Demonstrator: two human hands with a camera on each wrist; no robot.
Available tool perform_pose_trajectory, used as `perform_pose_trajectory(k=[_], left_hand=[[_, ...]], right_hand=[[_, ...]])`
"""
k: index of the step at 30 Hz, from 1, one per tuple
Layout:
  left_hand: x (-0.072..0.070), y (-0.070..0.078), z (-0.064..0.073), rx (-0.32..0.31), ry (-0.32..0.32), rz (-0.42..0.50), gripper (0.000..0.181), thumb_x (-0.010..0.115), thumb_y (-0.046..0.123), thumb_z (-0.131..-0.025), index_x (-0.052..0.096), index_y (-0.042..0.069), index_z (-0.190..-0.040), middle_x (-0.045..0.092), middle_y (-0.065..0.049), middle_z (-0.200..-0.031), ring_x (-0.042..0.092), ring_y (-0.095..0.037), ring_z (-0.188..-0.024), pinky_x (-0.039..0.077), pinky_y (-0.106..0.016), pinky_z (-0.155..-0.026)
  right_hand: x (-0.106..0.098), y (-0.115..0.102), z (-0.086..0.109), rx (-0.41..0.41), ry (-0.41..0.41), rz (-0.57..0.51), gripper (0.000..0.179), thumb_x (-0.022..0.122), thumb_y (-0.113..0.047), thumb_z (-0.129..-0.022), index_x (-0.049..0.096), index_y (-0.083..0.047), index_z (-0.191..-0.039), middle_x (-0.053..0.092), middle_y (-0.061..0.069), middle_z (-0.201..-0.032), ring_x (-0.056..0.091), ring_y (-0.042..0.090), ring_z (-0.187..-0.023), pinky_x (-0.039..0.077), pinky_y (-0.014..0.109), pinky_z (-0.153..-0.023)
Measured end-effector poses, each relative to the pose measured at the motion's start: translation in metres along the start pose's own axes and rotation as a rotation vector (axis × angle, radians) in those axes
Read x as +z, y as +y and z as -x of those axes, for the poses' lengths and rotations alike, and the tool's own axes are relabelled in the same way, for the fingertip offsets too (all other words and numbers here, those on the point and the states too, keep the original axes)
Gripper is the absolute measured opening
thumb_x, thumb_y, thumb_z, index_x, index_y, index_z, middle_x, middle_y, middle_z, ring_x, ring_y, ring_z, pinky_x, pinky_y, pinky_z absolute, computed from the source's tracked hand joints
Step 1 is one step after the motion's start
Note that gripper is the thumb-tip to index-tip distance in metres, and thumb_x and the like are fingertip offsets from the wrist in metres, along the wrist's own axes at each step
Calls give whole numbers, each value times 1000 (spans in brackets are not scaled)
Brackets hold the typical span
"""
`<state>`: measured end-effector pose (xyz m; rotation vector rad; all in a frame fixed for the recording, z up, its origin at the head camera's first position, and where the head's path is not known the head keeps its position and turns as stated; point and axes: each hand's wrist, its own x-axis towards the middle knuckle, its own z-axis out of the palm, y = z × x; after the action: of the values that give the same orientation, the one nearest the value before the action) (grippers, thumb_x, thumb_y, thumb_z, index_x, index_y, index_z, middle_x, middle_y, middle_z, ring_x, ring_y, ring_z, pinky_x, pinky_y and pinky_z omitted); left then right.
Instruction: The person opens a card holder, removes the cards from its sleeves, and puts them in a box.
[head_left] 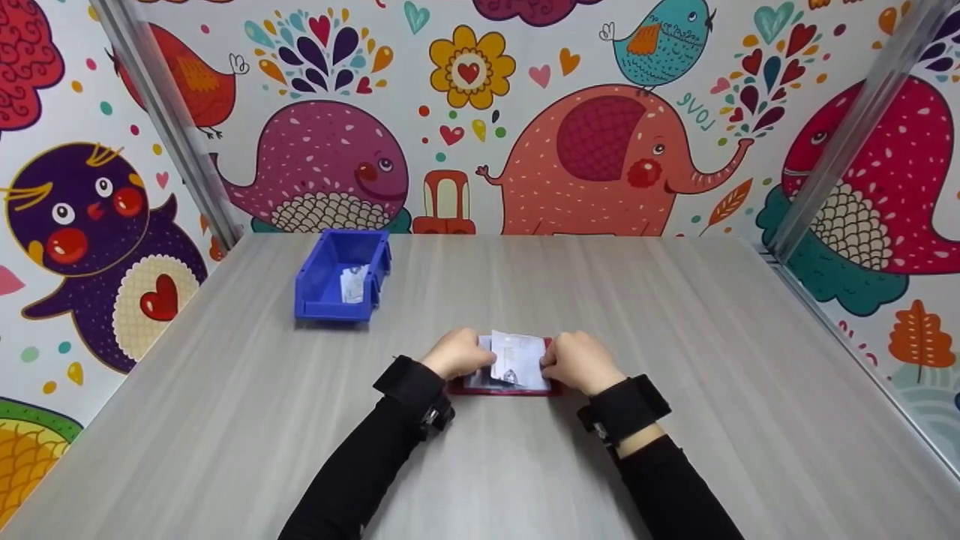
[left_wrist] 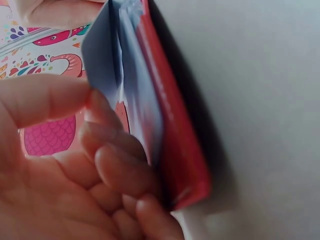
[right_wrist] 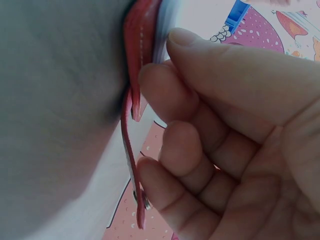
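Observation:
A small red card holder [head_left: 504, 392] with clear sleeves lies opened on the table in front of me. Over its sleeves stands a whitish card [head_left: 519, 357] with a small dark print near its lower edge, slightly tilted. My left hand [head_left: 459, 354] pinches the card's left edge between thumb and curled forefinger, the other fingers close by the red cover [left_wrist: 175, 135]. At the card's right edge, my right hand [head_left: 583, 361] pinches with thumb and forefinger. A red strap [right_wrist: 131, 155] with a metal snap hangs off the holder beside my right fingers.
A blue plastic bin [head_left: 330, 310] stands at the back left of the grey table [head_left: 712, 315], with whitish cards [head_left: 354, 284] inside. Patterned walls [head_left: 465, 187] with cartoon animals and metal posts [head_left: 169, 124] enclose the back and sides.

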<state>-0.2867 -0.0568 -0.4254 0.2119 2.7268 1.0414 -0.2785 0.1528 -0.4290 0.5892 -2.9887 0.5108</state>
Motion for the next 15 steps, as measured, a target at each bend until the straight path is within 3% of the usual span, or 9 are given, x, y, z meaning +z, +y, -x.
perform_pose_trajectory(k=[6, 15], left_hand=[[-3, -5, 3, 28, 38, -6, 30, 61, 11, -78, 38, 15, -59, 39, 2, -62, 40, -15, -57, 32, -26, -52], [-14, -13, 8, 88, 94, 7, 33, 57, 9, -76, 37, 19, -52, 35, 6, -53, 36, -12, -50, 29, -25, -49]], right_hand=[[0, 0, 0, 6, -1, -17, 9, 84, -8, -74, 80, -9, -83, 74, 2, -85, 65, 19, -77, 53, 38, -73], [-1, 1, 1, 5, -3, -25, 9, 84, -9, -75, 81, -10, -83, 74, 2, -85, 67, 22, -80, 53, 39, -74]])
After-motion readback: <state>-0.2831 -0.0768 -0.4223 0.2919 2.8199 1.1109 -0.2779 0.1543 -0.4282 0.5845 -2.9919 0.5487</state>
